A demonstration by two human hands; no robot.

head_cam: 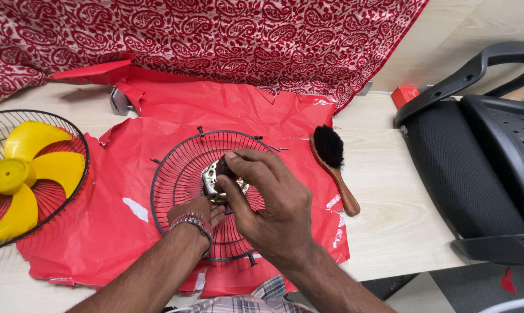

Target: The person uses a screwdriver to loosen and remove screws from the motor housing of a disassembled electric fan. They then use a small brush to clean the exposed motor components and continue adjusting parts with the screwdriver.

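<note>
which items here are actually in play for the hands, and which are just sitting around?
In play:
- black wire fan guard, lying on the red paper sheet
- metal centre piece at its hub
- right hand, fingertips on a small dark part at the hub
- left hand, at the guard beneath the hub

Lying about:
- wooden brush
- yellow fan blade in a second guard
- black chair
- patterned red cloth

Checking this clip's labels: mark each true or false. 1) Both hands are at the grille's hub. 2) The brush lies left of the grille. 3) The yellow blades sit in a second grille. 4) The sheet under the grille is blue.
1) True: the left hand and right hand meet at the hub of the black grille.
2) False: the brush lies to its right.
3) True: the yellow blades rest in the second grille.
4) False: the sheet is red.
</note>
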